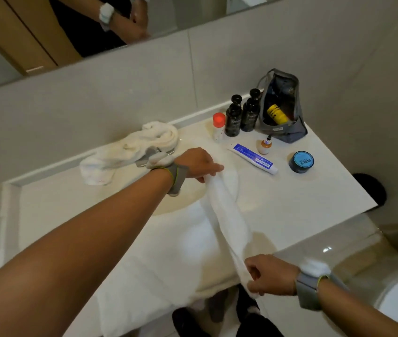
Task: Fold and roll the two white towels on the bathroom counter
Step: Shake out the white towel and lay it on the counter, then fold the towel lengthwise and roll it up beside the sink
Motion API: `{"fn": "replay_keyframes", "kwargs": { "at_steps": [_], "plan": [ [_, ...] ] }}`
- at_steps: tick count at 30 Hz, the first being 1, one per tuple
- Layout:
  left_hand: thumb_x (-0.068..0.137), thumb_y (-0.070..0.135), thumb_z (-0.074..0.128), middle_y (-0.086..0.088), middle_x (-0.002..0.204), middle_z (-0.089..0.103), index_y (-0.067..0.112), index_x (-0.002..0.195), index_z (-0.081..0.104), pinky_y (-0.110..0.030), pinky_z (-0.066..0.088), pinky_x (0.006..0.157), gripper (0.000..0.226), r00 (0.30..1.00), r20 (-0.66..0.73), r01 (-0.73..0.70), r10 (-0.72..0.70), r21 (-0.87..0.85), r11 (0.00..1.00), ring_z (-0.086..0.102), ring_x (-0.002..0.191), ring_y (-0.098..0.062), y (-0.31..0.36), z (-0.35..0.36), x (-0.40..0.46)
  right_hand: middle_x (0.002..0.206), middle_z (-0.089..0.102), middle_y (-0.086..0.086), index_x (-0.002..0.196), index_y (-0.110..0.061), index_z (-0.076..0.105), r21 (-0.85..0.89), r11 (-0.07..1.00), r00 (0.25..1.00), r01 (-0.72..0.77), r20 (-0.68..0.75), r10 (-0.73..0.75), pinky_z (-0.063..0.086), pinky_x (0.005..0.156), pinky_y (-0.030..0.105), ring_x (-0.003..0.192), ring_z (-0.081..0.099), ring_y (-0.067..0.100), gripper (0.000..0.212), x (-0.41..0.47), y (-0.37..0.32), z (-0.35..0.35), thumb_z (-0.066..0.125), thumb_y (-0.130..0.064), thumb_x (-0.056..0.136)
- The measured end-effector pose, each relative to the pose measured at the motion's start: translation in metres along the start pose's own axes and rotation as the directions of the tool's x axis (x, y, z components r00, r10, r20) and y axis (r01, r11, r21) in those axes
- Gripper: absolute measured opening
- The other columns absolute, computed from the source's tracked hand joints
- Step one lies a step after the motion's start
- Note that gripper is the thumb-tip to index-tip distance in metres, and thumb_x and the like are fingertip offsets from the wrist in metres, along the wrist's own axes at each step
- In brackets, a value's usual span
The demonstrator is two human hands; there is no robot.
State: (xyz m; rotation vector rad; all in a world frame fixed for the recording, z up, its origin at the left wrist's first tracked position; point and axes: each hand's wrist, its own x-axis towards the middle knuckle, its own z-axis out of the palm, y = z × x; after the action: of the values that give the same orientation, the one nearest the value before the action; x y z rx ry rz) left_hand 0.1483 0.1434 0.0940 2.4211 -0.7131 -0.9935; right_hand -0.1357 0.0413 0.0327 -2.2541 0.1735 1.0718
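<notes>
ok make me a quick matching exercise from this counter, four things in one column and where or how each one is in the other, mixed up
Things:
1. spread towel
2. bunched towel
3. toothpaste tube
4. toiletry bag

States:
A. unzipped, by the wall
B. lying flat between the bottles and the blue tin
C. gripped along one edge by both hands
D. crumpled over the tap

Pairs: 1-C, 2-D, 3-B, 4-A

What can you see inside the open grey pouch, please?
Inside the grey pouch a yellow bottle with a black cap shows, with something reddish beside it. Whatever lies deeper is hidden by its walls and shadow.
</notes>
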Motion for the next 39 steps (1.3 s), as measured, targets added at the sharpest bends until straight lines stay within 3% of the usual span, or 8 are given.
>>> {"fn": "replay_keyframes", "kwargs": {
  "at_steps": [7,10,17,21,26,33,36,39],
  "plan": [
    [0.086,0.012,0.069,-0.002,0.081,0.074,0.009,0.098,0.079,-0.011,0.051,0.057,0.016,1.000,-0.022,-0.016,0.018,0.095,0.995,0.069,0.063,-0.013,-0.083,-0.035,-0.060,0.069,0.046,-0.012,0.065,-0.029,0.041,-0.032,0.982,0.977,0.186,0.116,-0.181,0.035,0.056,0.019,0.059,0.042,0.001,0.030,0.043,-0.100,0.048,0.067,-0.034,0.078],
    [0.089,0.011,0.067,0.001,0.083,0.070,0.014,0.105,0.079,-0.002,0.045,0.052,0.020,0.999,-0.053,0.017,-0.011,0.114,0.993,0.061,0.060,-0.004,-0.116,-0.048,-0.084,0.067,0.046,-0.010,0.064,-0.029,0.039,-0.004,0.968,0.958,0.250,0.144,-0.247,0.035,0.055,0.022,0.066,0.049,0.016,0.034,0.058,-0.138,0.064,0.069,-0.031,0.080],
    [0.097,0.009,0.054,-0.009,0.128,0.068,0.018,0.119,0.075,-0.031,0.048,0.095,0.032,0.972,-0.181,0.184,-0.152,0.180,0.966,0.062,0.116,-0.030,-0.216,-0.065,-0.137,0.062,0.052,-0.007,0.066,-0.023,0.042,0.044,0.954,0.920,0.296,0.254,-0.297,0.036,0.051,0.019,0.055,0.049,0.006,0.032,0.090,-0.229,0.101,0.065,-0.027,0.087],
    [0.099,0.009,0.051,-0.011,0.138,0.061,0.021,0.122,0.073,-0.034,0.045,0.102,0.034,0.940,-0.265,0.265,-0.214,0.174,0.948,0.056,0.125,-0.034,-0.275,-0.057,-0.154,0.060,0.058,-0.004,0.064,-0.019,0.048,0.063,0.958,0.920,0.279,0.268,-0.285,0.045,0.053,0.021,0.053,0.057,0.012,0.028,0.106,-0.260,0.124,0.066,-0.026,0.084],
    [0.099,0.003,0.044,-0.014,0.137,0.061,0.017,0.124,0.072,-0.036,0.046,0.102,0.040,0.898,-0.313,0.337,-0.309,0.037,0.941,0.057,0.123,-0.037,-0.333,-0.029,-0.167,0.081,0.073,0.017,0.081,-0.003,0.063,0.025,0.972,0.930,0.235,0.284,-0.232,0.060,0.072,0.039,0.066,0.066,0.024,0.023,0.130,-0.281,0.159,0.066,-0.026,0.084],
    [0.095,0.000,0.050,-0.017,0.137,0.062,0.013,0.133,0.066,-0.034,0.044,0.106,0.043,0.833,-0.359,0.360,-0.421,-0.225,0.905,0.057,0.126,-0.036,-0.368,0.009,-0.164,0.083,0.067,0.012,0.084,-0.004,0.065,-0.078,0.977,0.946,0.198,0.276,-0.170,0.044,0.053,0.025,0.072,0.063,0.029,0.025,0.158,-0.282,0.194,0.062,-0.028,0.087],
    [0.095,0.017,0.063,-0.019,0.141,0.056,0.017,0.150,0.046,-0.039,0.042,0.106,0.057,0.845,-0.280,0.392,-0.455,-0.253,0.884,0.055,0.127,-0.037,-0.380,0.024,-0.166,0.095,0.068,0.006,0.100,-0.010,0.070,-0.087,0.983,0.952,0.162,0.276,-0.133,0.054,0.078,0.032,0.097,0.068,0.028,0.025,0.159,-0.276,0.198,0.063,-0.030,0.086],
    [0.089,0.039,0.070,-0.019,0.141,0.053,0.022,0.158,0.026,-0.044,0.045,0.104,0.084,0.818,-0.229,0.436,-0.528,-0.351,0.829,0.054,0.126,-0.040,-0.390,0.052,-0.179,0.111,0.067,0.003,0.101,-0.021,0.067,0.016,0.992,0.980,0.121,0.155,-0.122,0.052,0.085,0.033,0.096,0.064,0.023,0.019,0.156,-0.260,0.186,0.062,-0.035,0.089]
  ]
}}
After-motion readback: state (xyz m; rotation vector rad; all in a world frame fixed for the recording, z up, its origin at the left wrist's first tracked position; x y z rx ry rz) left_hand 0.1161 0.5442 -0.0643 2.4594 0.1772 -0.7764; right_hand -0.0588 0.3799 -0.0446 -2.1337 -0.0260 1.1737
